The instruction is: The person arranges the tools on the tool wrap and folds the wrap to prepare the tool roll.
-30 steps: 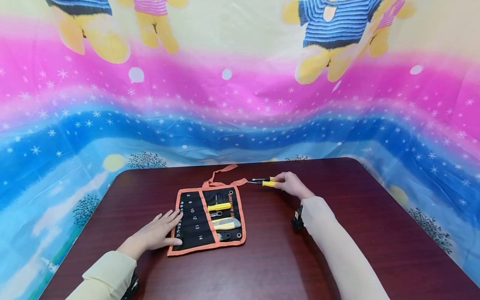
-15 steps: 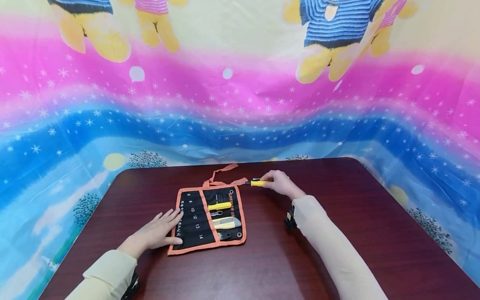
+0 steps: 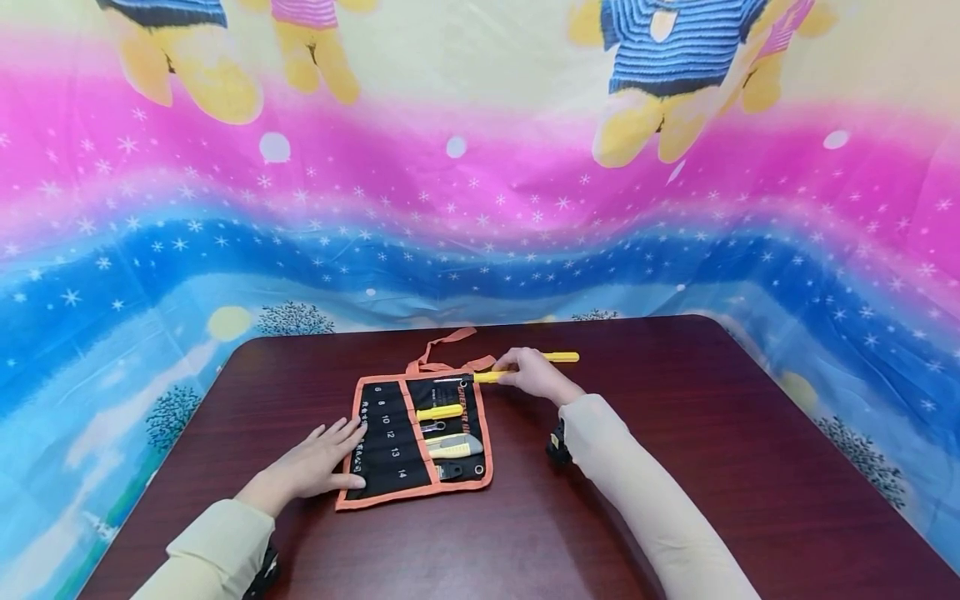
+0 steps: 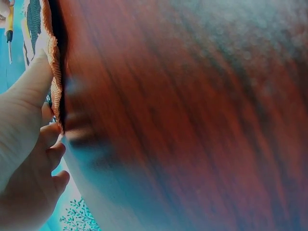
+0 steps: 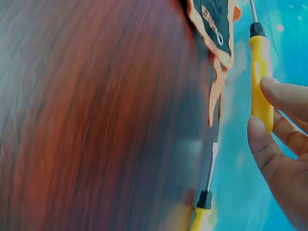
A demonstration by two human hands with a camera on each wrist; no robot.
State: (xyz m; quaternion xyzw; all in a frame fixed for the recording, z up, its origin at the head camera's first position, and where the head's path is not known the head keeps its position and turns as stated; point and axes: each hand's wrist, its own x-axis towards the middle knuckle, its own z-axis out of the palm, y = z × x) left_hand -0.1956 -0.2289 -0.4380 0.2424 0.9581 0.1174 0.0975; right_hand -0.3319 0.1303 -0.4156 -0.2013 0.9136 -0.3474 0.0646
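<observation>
My left hand (image 3: 318, 462) rests with spread, straight fingers on the left side of a black tool pouch (image 3: 378, 454) with orange trim. My right hand (image 3: 536, 373) pinches the yellow handle of a screwdriver (image 5: 261, 62) between thumb and fingers. Its shaft points left, over the pouch's upper right part. A yellow handle (image 3: 438, 412), a metal ring-ended tool (image 3: 433, 427), a utility knife (image 3: 453, 448) and a black-ended tool (image 3: 448, 472) sit in the pouch pockets. Behind the right hand, a second screwdriver (image 3: 562, 357) lies on the table.
An orange tie strap (image 3: 442, 342) trails from the pouch's top edge onto the dark red-brown table (image 3: 480, 550). Beyond the table's far edge hangs a colourful printed cloth (image 3: 480, 200).
My right hand has carried the screwdriver left, from beside the other screwdriver to over the pouch's upper right corner. My left hand stays put.
</observation>
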